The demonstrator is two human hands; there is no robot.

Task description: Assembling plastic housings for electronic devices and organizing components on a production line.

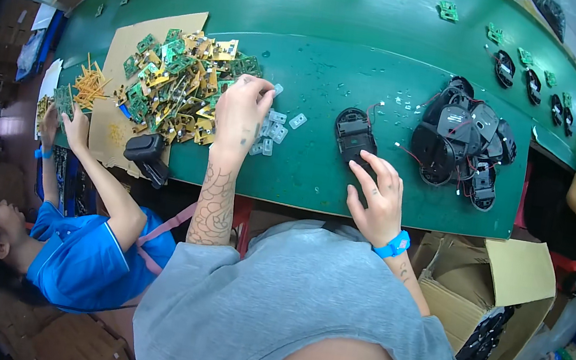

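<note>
A black oval casing is lying on the green bench, the right hand resting loosely spread at its near end, seemingly steadying it, while the left hand is hovering by handily placed clear pieces and piled circuit boards, its grip unclear.

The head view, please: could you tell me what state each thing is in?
Black housing: lying alone
White plug: unconnected
Housing heap: jumbled
Circuit boards: heaped
Clear pieces: loosely clustered
Cardboard box: flap open
Right wristband: fastened
Right hand: fingers spread, at housing
Left hand: fingers bent; grip unclear
</note>
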